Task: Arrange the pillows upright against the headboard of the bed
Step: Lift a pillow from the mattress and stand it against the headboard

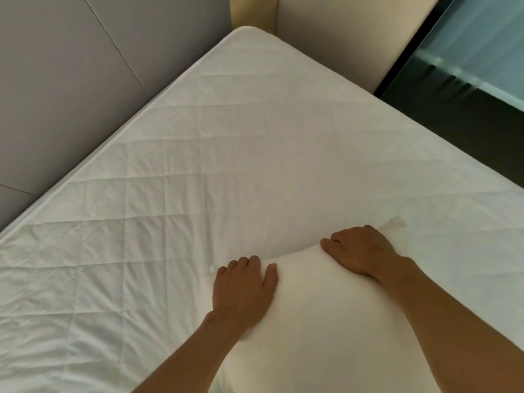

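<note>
At the bottom centre of the frame, both bare hands clasp one white pillow [317, 321] by its far edge. The left hand [243, 287] lies on the pillow's left part, fingers curled over the edge, thumb spread on top. The right hand [360, 251] grips nearer the right corner, fingers folded over the rim. The pillow is soft, plump and smooth, lying on the mattress [226, 154]. That mattress fills the middle of the frame, covered in white fabric quilted in diamonds, lightly creased. Beyond, a grey padded panelled headboard [71, 80] occupies the upper left. A cream upholstered panel [340, 32] stands at top centre, dark glass [467, 58] at upper right.
</note>
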